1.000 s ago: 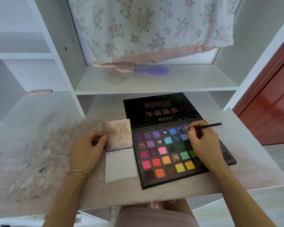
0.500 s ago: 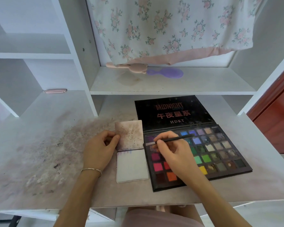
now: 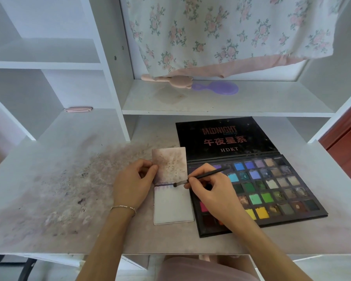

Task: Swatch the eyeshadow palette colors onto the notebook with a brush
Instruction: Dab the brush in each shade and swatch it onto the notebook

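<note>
Counter (image 3: 292, 243): powder-stained on its left half. Eyeshadow palette (image 3: 276, 191) lies open toward the right edge, lid back. Notebook (image 3: 171, 205) just beside its left side, stained cover flipped up, faint purple strokes along the page top. Left hand (image 3: 133, 183) pinches the cover edge. Right hand (image 3: 213, 191) grips the brush (image 3: 201, 177), tip at the page top. Judgement: short light strokes beside the last swatch, cover pinned. Hairbrushes (image 3: 215, 87) on the shelf, well clear.

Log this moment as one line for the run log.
right hand: holds brush, tip on notebook page top | left hand: pinches flipped cover | palette: open
</note>
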Demonstrator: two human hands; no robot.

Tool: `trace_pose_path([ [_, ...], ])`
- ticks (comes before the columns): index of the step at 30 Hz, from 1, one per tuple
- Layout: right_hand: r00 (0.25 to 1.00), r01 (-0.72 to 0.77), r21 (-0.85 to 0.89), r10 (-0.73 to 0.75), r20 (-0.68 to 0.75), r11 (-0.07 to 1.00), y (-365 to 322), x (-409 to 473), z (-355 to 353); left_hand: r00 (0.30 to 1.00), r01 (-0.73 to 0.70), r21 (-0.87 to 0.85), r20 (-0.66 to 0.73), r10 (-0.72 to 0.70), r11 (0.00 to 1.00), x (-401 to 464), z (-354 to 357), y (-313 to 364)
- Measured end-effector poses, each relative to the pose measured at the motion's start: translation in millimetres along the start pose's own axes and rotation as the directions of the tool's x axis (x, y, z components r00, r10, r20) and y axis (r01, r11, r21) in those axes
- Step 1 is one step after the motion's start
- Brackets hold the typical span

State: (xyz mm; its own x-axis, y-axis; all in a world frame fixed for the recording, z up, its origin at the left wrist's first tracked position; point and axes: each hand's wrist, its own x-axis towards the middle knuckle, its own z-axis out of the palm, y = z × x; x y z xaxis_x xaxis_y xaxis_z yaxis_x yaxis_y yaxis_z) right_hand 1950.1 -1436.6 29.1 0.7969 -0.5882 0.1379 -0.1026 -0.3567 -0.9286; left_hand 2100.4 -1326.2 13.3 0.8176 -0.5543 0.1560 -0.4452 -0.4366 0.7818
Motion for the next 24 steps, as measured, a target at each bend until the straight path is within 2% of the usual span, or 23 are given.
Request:
trace_pose_path([
  [24,1.000,-0.004,-0.097,0.005,0.005,0.995,0.4,2.5,2.4,1.000,0.006,-0.001,0.009,-0.006,1.000,-0.8,-0.3,0.4],
])
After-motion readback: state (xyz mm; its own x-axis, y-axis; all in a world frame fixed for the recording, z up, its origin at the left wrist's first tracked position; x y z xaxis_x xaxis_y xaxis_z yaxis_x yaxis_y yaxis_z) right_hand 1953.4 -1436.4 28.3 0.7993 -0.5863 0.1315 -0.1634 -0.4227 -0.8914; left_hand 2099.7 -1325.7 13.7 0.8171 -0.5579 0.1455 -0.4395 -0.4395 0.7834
